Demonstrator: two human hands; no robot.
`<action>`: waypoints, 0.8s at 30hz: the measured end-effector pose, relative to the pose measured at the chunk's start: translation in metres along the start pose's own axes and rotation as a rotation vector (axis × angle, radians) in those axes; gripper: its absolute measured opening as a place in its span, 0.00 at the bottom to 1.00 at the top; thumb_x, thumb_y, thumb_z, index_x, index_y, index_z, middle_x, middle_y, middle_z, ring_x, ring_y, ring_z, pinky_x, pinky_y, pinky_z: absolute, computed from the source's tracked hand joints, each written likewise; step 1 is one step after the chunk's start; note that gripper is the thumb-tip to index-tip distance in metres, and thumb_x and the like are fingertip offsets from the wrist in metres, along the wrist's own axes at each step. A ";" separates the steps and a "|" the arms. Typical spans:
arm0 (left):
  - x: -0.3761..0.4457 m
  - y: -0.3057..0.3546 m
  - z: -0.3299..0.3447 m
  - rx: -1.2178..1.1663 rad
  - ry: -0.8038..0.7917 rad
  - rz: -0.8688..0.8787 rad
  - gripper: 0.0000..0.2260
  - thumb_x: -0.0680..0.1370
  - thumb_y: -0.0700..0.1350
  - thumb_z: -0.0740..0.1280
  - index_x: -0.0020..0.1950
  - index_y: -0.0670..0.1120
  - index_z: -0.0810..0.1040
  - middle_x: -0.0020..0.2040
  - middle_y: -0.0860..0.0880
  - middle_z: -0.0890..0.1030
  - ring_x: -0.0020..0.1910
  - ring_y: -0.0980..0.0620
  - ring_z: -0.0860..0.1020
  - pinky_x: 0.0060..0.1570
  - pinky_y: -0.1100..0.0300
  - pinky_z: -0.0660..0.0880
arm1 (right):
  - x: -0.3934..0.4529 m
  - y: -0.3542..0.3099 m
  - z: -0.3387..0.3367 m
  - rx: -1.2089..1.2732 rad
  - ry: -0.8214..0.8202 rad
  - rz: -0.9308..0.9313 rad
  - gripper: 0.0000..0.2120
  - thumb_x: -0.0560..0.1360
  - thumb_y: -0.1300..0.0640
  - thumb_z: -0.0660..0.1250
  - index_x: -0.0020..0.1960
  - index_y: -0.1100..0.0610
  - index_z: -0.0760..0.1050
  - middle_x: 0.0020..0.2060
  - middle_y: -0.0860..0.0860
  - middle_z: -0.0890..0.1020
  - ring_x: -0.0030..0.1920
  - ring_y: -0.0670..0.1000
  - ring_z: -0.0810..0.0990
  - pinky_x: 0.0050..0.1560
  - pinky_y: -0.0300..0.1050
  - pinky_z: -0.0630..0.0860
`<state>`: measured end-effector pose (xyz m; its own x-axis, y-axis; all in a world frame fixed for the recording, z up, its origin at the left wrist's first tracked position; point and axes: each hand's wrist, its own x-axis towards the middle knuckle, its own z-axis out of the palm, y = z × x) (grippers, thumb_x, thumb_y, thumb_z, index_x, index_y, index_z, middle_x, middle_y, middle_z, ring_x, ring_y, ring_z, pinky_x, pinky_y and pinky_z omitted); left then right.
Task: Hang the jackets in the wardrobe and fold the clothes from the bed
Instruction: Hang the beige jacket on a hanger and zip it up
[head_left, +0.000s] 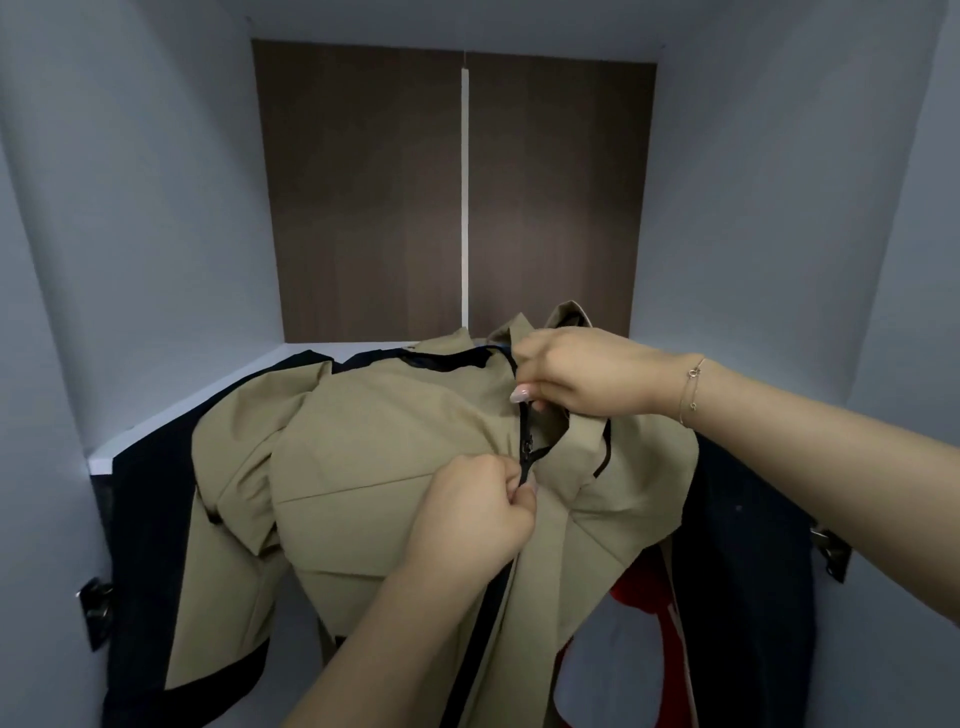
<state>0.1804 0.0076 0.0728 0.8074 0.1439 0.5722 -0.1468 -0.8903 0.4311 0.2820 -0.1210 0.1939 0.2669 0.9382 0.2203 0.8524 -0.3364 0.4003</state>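
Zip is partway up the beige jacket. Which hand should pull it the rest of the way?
Probably left: the left hand already pinches the zip, while the right hand grips the beige jacket at the collar.

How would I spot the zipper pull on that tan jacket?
Find the tan jacket hanging in the wardrobe. Follow its black zipper line between the two hands: the zipper pull is the small dark metal tab just above the left hand.

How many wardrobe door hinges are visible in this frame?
2. One hinge sits on the left wardrobe wall, low down beside the dark garment; the other hinge is on the right wall under the forearm. Others may be hidden behind the clothes.
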 end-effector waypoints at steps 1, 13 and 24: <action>-0.003 -0.002 -0.004 0.005 -0.020 -0.003 0.20 0.76 0.48 0.66 0.29 0.45 0.60 0.24 0.49 0.63 0.26 0.51 0.63 0.30 0.56 0.58 | 0.006 0.002 0.000 -0.003 0.014 -0.038 0.18 0.82 0.49 0.58 0.40 0.58 0.77 0.41 0.50 0.72 0.46 0.49 0.71 0.48 0.45 0.68; -0.006 -0.009 -0.005 -0.054 -0.136 -0.126 0.20 0.76 0.55 0.67 0.30 0.45 0.66 0.25 0.52 0.68 0.28 0.49 0.73 0.30 0.61 0.66 | 0.032 0.070 -0.004 -0.203 0.273 0.095 0.17 0.83 0.50 0.56 0.48 0.58 0.80 0.42 0.49 0.69 0.50 0.55 0.74 0.47 0.45 0.62; 0.093 0.010 0.001 0.084 0.018 -0.061 0.21 0.79 0.53 0.62 0.30 0.45 0.62 0.30 0.45 0.69 0.40 0.39 0.75 0.37 0.53 0.68 | 0.050 0.086 -0.003 -0.276 0.102 -0.008 0.18 0.83 0.48 0.54 0.44 0.51 0.78 0.45 0.47 0.73 0.51 0.49 0.70 0.49 0.42 0.59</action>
<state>0.2550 0.0112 0.1295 0.8030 0.2064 0.5591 -0.0481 -0.9126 0.4060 0.3669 -0.1035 0.2421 0.2020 0.9326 0.2991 0.6957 -0.3516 0.6264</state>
